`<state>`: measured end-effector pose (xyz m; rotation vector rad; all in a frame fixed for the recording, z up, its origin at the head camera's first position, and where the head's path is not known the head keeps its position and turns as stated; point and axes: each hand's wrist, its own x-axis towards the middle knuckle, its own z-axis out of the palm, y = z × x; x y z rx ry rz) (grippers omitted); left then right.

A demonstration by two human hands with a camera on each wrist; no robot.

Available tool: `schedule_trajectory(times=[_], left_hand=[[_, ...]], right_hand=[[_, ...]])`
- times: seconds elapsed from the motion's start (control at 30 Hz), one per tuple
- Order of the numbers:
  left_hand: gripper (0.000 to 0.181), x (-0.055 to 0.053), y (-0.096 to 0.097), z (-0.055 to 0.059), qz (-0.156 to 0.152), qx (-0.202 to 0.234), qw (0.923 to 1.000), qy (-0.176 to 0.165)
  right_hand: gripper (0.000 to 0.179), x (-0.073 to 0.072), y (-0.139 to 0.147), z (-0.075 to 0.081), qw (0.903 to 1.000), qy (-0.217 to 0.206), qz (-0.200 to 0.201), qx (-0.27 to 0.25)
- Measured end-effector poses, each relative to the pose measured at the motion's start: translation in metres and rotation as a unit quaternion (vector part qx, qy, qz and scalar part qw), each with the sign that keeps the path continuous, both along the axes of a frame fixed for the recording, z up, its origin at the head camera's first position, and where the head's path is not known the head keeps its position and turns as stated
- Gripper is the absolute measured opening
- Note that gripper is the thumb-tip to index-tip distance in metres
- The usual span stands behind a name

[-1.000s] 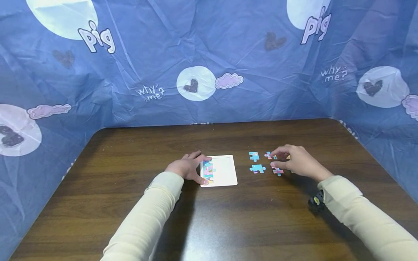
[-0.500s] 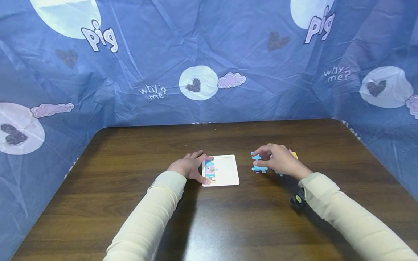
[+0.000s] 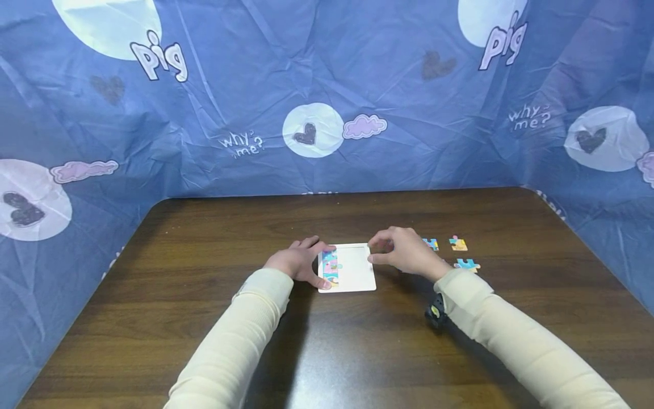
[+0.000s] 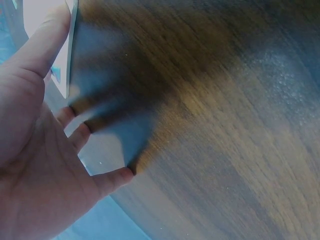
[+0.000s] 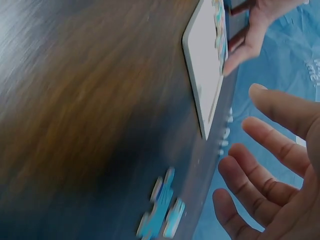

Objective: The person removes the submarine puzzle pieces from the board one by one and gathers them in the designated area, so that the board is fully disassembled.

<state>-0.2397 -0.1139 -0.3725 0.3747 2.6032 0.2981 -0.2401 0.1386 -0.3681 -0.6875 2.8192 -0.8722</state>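
In the head view my left hand [image 3: 296, 262] rests at the left side of a white puzzle tray [image 3: 360, 272], thumb and index finger spread over its left corners. In the left wrist view the thumb [image 4: 47, 37] lies straight across the tray's edge. Joined puzzle pieces [image 3: 331, 267] fill the tray's left column. My right hand [image 3: 401, 250] hovers at the tray's right edge, fingers loosely bent. The right wrist view shows nothing between its fingers [image 5: 270, 145]. Below that hand, blue puzzle pieces [image 5: 157, 212] lie on the table.
Right of my right hand lie several loose pieces, among them a yellow one [image 3: 458, 244] and a blue one [image 3: 467, 264]; the hand partly hides others. The brown wooden table [image 3: 357, 352] meets a blue printed cloth [image 3: 235, 85] behind it.
My right hand has moved left from over the loose pieces to the tray's right edge, uncovering pieces on the right. My left hand stays at the tray.
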Motion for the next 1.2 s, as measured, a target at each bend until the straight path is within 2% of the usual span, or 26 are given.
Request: schedule_trajectory(times=[0.47,0.67,1.07,1.2], left_hand=[[0.083,0.008,0.002,0.013,0.002,-0.008,1.0,0.0],[0.084,0.009,0.001,0.013,0.002,-0.007,1.0,0.002],[0.083,0.011,0.001,0.015,0.007,-0.006,1.0,-0.003],[0.084,0.007,0.001,0.009,0.007,-0.009,0.9999,-0.004]], right_hand=[[0.025,-0.003,-0.037,-0.001,0.9995,-0.014,0.007,0.028],[0.025,-0.006,-0.05,-0.003,0.9992,-0.017,0.008,0.037],[0.025,-0.005,-0.071,-0.006,0.9954,-0.007,0.008,0.095],[0.025,-0.006,-0.074,-0.009,0.9944,0.002,0.013,0.105]])
